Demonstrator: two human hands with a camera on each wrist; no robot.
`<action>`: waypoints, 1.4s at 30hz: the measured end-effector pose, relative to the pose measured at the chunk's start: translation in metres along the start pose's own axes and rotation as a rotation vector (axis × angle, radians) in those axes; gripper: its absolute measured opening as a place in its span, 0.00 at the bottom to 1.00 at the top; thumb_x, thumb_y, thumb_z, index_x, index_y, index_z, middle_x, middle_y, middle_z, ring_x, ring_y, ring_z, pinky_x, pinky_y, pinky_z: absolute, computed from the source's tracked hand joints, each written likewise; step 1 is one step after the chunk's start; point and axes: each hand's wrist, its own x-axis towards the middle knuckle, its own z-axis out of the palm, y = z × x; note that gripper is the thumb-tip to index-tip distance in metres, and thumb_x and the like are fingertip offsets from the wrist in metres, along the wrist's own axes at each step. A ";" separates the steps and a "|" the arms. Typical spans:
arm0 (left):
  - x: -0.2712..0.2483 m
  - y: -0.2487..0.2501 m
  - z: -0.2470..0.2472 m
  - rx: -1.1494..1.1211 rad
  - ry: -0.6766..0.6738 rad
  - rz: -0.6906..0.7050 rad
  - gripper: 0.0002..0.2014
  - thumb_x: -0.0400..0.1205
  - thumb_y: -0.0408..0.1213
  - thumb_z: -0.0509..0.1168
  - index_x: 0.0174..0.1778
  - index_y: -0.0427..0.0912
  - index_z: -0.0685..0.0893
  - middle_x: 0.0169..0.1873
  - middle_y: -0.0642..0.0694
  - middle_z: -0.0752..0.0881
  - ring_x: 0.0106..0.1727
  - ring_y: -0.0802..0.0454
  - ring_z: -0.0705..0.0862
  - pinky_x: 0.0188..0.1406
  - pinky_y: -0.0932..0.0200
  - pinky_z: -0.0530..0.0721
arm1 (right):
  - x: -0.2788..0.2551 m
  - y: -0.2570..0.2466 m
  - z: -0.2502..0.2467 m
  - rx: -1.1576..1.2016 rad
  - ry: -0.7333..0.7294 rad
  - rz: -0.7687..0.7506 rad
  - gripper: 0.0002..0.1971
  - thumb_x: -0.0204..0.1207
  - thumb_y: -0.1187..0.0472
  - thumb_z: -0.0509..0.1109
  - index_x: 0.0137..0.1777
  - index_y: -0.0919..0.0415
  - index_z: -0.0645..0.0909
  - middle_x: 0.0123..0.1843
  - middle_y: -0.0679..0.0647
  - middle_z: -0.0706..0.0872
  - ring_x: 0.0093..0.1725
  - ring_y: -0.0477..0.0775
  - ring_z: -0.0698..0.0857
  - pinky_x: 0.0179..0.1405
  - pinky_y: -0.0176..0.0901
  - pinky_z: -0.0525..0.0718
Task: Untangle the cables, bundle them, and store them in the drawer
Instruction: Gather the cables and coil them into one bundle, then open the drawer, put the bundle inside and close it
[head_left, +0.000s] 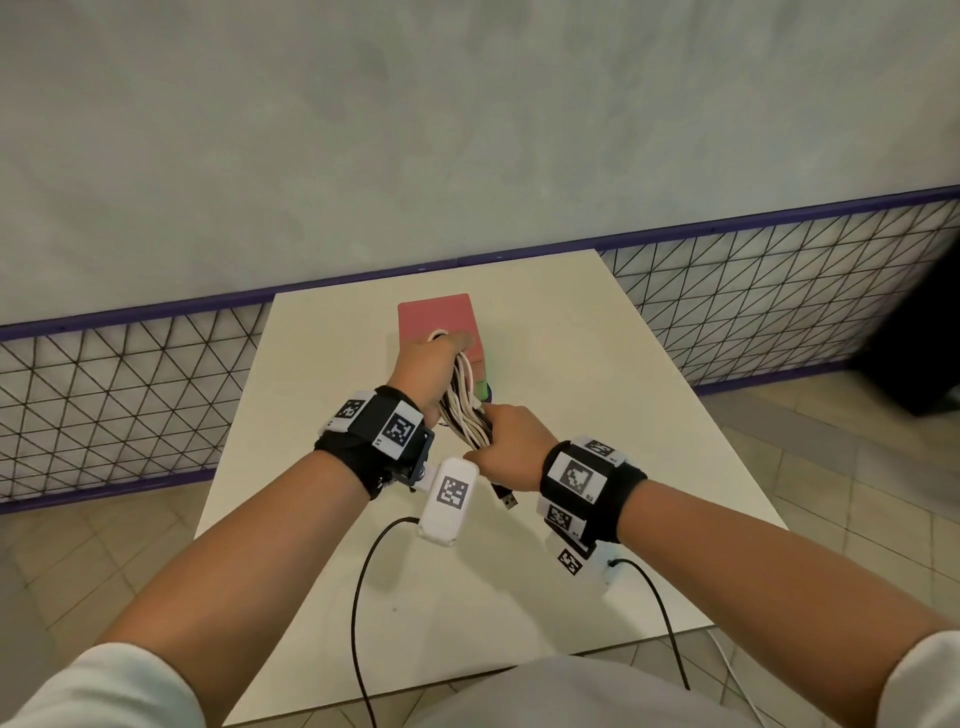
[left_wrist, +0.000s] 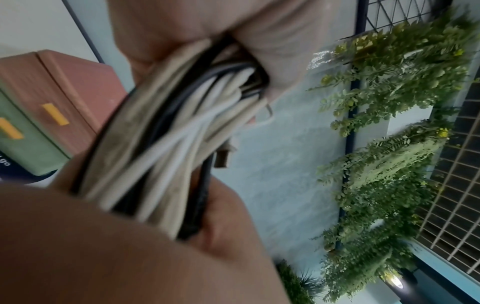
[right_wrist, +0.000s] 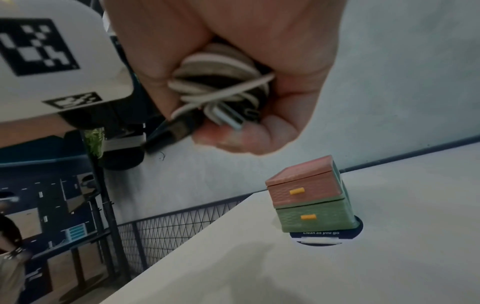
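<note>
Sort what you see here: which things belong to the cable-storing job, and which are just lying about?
Job: cable bundle, held by left hand and right hand; drawer unit, both drawers closed.

Lying about: round sticker under the drawer unit; table; mesh fence.

A: Any readable txt?
B: Just one – "Clean as you go", white on the dark round sticker (right_wrist: 326, 236) on the table (right_wrist: 285, 267), under the drawer unit (right_wrist: 310, 197)
A: Wrist tags?
B: Only b/w square codes, no legible words
</note>
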 end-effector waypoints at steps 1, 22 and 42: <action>0.001 -0.002 -0.001 -0.002 0.010 -0.010 0.12 0.77 0.38 0.70 0.31 0.40 0.77 0.16 0.47 0.76 0.21 0.47 0.79 0.43 0.45 0.83 | 0.000 0.000 0.000 0.010 -0.015 0.007 0.14 0.67 0.63 0.71 0.30 0.55 0.66 0.30 0.50 0.75 0.31 0.52 0.75 0.27 0.39 0.69; 0.031 -0.060 -0.029 -0.240 0.053 -0.100 0.25 0.82 0.59 0.58 0.53 0.39 0.84 0.46 0.44 0.86 0.44 0.47 0.84 0.43 0.53 0.83 | 0.010 0.015 -0.017 0.574 -0.094 0.302 0.09 0.50 0.69 0.71 0.19 0.59 0.74 0.22 0.59 0.74 0.28 0.59 0.77 0.28 0.43 0.74; 0.161 -0.155 0.001 -0.247 0.235 -0.427 0.12 0.86 0.39 0.54 0.42 0.39 0.79 0.33 0.41 0.85 0.30 0.42 0.84 0.22 0.59 0.82 | 0.005 0.039 -0.065 0.621 -0.011 0.291 0.10 0.54 0.70 0.71 0.34 0.68 0.74 0.32 0.65 0.71 0.32 0.64 0.75 0.30 0.44 0.74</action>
